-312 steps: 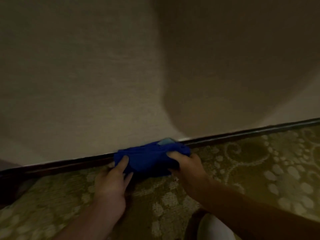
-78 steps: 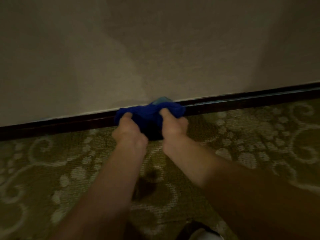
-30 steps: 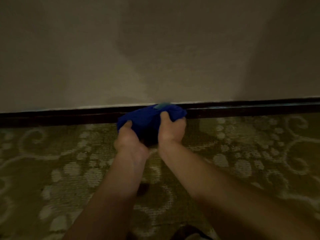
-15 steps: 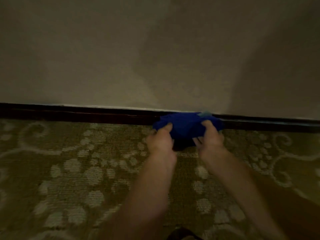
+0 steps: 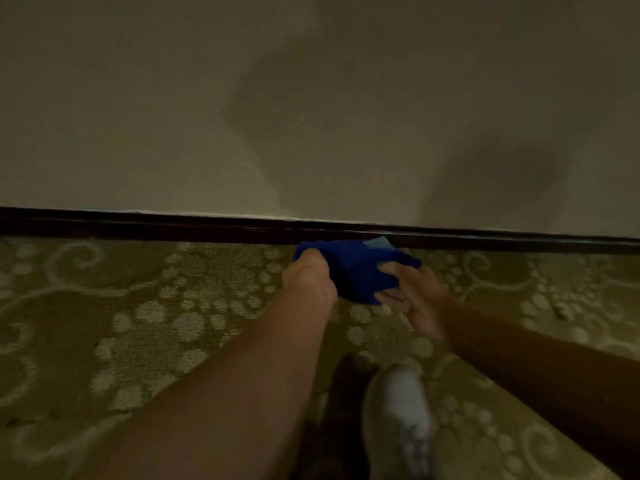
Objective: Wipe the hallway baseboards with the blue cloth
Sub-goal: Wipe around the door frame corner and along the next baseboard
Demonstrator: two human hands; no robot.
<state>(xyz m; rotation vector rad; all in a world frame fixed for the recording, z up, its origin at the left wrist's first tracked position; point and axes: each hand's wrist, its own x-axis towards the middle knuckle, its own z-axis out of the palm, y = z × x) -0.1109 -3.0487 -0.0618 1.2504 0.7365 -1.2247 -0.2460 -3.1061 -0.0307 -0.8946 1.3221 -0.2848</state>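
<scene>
2 hands (image 5: 309, 278), 1 cloth (image 5: 356, 268), 1 shoe (image 5: 398, 410)

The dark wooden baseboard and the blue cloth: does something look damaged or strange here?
Nothing stands out. The dark wooden baseboard runs unbroken; the bunched blue cloth, held by left hand and right hand, meets it.

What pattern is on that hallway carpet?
The carpet is olive-gold with pale cream scrolls and dotted clusters, seen best in the head view.

Dim beige wall (image 5: 173, 98) above olive scroll-patterned carpet (image 5: 138, 323).
</scene>
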